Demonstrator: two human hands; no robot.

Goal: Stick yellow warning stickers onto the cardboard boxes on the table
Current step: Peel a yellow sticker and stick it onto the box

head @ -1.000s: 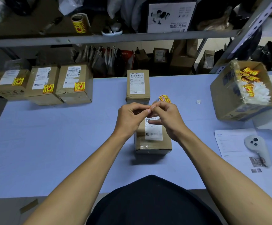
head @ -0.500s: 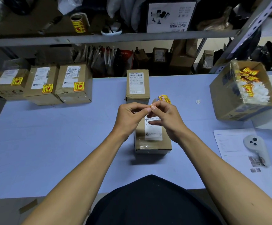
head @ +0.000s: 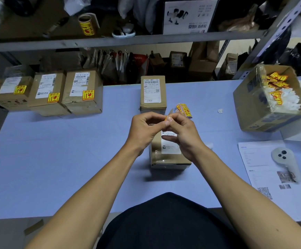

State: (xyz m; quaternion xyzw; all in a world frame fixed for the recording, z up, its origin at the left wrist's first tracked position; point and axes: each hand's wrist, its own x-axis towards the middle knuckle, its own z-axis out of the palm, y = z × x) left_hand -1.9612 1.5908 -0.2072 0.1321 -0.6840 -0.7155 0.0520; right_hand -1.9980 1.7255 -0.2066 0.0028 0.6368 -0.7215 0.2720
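Both hands meet above the near box (head: 169,153) on the blue surface (head: 56,159) — the left hand (head: 146,130) and right hand (head: 182,133) each pinch one small yellow sticker (head: 168,115) between fingertips. A strip of stickers (head: 184,109) sticks out just beyond the right hand, near the far box (head: 152,92) — three stickered boxes (head: 47,90) stand far left

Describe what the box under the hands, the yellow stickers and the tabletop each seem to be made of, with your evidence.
Box under the hands: brown cardboard, matt, with a glossy tape strip and a white paper label. Yellow stickers: probably printed paper or film, slightly shiny, thin enough to curl. Tabletop: smooth pale blue surface, faintly creased, so perhaps a sheet covering; material uncertain.
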